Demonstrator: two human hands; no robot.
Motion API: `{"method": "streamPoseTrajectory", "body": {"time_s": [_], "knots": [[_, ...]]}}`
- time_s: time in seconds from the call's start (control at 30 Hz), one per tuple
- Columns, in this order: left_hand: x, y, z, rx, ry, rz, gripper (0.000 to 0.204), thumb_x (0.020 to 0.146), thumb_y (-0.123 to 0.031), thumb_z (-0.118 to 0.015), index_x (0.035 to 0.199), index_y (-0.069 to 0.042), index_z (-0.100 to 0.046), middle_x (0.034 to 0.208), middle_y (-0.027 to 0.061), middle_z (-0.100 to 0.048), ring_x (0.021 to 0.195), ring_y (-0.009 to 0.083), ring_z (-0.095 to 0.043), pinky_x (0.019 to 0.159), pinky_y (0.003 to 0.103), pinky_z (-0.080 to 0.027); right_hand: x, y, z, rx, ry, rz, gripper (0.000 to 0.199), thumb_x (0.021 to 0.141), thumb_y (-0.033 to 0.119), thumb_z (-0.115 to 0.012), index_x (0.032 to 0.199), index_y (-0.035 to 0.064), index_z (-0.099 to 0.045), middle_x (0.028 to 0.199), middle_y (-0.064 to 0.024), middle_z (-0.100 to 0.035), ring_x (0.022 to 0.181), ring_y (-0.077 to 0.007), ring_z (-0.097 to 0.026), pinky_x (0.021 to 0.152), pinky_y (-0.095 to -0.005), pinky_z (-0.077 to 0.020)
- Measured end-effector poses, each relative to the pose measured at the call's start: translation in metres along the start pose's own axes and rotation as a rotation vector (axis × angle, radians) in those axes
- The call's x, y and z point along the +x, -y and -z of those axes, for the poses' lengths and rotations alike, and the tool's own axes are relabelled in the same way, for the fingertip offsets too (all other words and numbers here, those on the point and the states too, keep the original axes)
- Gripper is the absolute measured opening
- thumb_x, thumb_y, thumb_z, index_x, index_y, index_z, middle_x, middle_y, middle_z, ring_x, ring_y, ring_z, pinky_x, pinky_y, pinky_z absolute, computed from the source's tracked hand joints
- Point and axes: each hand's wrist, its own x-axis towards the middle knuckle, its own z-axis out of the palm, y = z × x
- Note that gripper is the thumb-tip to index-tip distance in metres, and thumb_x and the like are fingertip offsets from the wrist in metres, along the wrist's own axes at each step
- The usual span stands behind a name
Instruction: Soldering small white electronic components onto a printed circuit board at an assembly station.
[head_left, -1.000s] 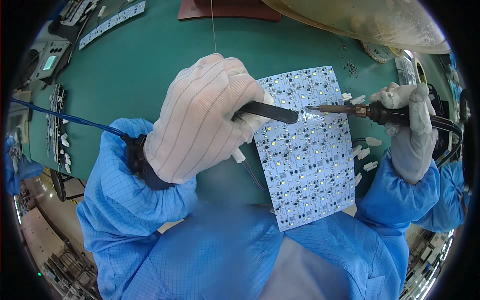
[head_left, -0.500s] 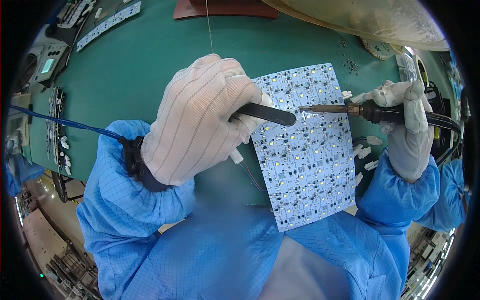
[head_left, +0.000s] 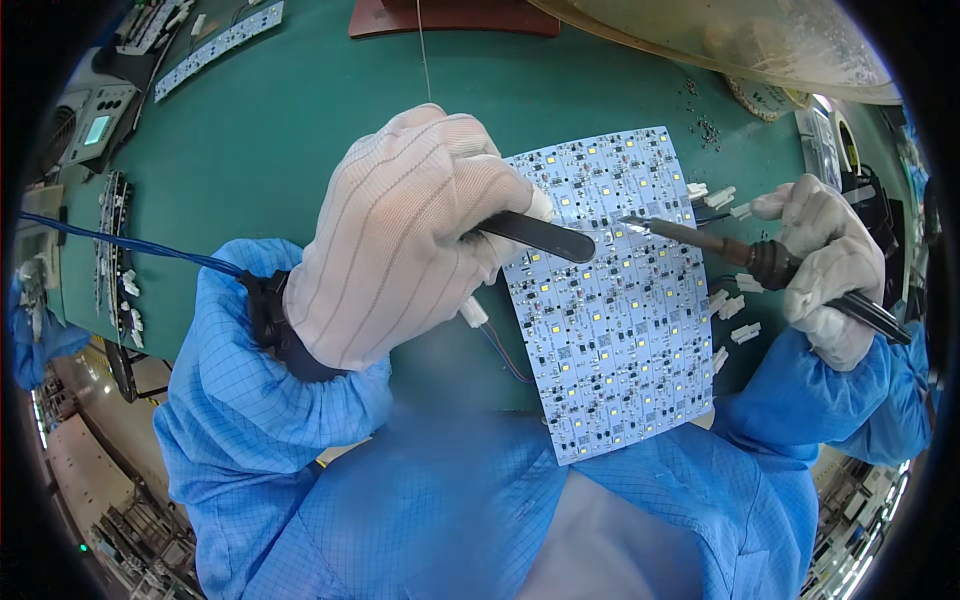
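Observation:
My left hand [head_left: 410, 235], in a striped white glove, is closed round black tweezers [head_left: 535, 234], whose rounded end points over the board. A thin wire [head_left: 423, 50] runs down to the top of this hand; its lower end is hidden. Beneath the tweezers lies a white LED circuit board [head_left: 625, 340] with rows of small yellow LEDs, its upper left edge covered by my glove. My gloved right hand [head_left: 835, 270] grips a soldering iron [head_left: 770, 265] right of the board. The iron's tip sits over the upper middle of the board; contact cannot be made out.
White connectors [head_left: 745, 333] on leads lie along the board's right edge. Tiny dark parts [head_left: 706, 130] are scattered beyond it, near a large translucent cover [head_left: 720, 40]. LED strips [head_left: 220, 50] and a grey device with a screen [head_left: 97, 128] occupy the left of the green mat [head_left: 250, 150].
My right hand has dropped lower and tilted the soldering iron, so its handle now slopes down to the right. The tip has shifted slightly right. My left hand and the board hardly differ.

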Motion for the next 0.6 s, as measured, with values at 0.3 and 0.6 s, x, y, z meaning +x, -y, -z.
{"method": "streamPoseTrajectory", "body": {"time_s": [0.3,0.6], "knots": [[0.0001,-0.0003,-0.0006,0.006,0.012,0.008,0.031,0.051,-0.005,-0.081,0.079,-0.011,-0.067,0.071,0.0015,-0.057,0.065,0.0197,-0.056,0.059,0.031,-0.045,-0.0014,-0.0025,-0.0013,0.048,0.063,-0.048,0.03,0.071,0.033,-0.08,0.068,0.0123,-0.059,0.07,-0.003,-0.047,0.069,-0.0216,-0.047,0.078,-0.0479,-0.0494],[-0.003,-0.0005,-0.0003,-0.001,0.015,0.021,0.032,0.052,-0.007,-0.082,0.079,-0.012,-0.068,0.071,0.0012,-0.058,0.065,0.0197,-0.056,0.06,0.031,-0.045,0.0038,0.0017,-0.0027,0.013,0.099,-0.069,0.027,0.071,0.034,-0.079,0.068,0.0132,-0.062,0.07,-0.0028,-0.048,0.07,-0.0213,-0.048,0.078,-0.0459,-0.0487]]}}
